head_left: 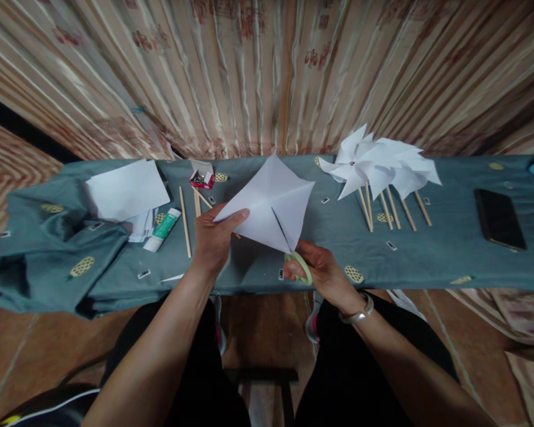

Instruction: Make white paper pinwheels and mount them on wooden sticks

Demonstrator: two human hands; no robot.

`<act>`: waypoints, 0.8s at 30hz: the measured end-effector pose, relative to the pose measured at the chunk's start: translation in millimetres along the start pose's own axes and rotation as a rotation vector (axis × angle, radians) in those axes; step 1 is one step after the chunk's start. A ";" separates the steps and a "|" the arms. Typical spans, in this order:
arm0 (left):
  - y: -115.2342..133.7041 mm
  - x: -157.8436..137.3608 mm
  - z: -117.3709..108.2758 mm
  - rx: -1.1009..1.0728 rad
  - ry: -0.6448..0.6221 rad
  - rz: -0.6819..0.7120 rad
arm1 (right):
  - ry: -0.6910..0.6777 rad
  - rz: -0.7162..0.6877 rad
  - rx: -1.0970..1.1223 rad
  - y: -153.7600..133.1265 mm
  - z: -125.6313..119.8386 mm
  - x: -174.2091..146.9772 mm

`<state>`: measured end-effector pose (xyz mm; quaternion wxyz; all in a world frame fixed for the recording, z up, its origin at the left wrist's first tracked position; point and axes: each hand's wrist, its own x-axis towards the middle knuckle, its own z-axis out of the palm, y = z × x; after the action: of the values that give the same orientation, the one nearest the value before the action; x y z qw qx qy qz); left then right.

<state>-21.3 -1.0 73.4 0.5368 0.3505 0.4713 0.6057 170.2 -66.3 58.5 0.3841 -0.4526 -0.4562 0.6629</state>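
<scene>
A creased white sheet of paper (271, 196) is held up over the cloth by my left hand (216, 234), thumb on top at its left corner. My right hand (318, 270) grips scissors (303, 270) by their pale green handles. The dark blade lies across the paper from its near corner towards the middle. Part of the scissors is hidden by the paper. Left of my left hand are several wooden sticks (185, 222), some partly covered by the hand, and a green and white glue stick (162, 229).
Several white paper pinwheels (378, 163) on sticks lie at the right. A black phone (499, 218) is farther right. White sheets (129, 188) and an open red box of pins (202, 177) lie left. A green patterned cloth (454, 261) covers the table; a curtain (267, 71) hangs behind.
</scene>
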 end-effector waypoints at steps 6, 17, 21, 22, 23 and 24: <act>-0.8 -1.0 0.9 0.008 0.009 -0.013 | 0.004 0.018 0.017 1.8 0.2 0.8; 13.7 15.7 -15.6 0.004 0.150 0.040 | -0.169 0.124 -0.154 -10.5 -27.3 -18.8; 16.1 16.8 -25.3 0.030 0.196 0.084 | -0.089 0.091 -0.205 -17.4 -62.2 -26.3; 15.5 15.3 -26.0 0.052 0.183 0.075 | 0.021 0.030 -0.209 -18.2 -68.1 -26.2; 14.5 13.4 -26.0 0.083 0.155 0.055 | 0.143 -0.042 -0.208 -18.8 -72.1 -25.3; 13.1 11.1 -25.4 0.123 0.112 0.025 | 0.263 -0.116 -0.216 -19.2 -74.5 -23.8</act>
<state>-51.1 5.2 77.0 0.4795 0.3543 0.5326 0.6007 249.8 -63.5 69.8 0.4273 -0.5467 -0.4960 0.5220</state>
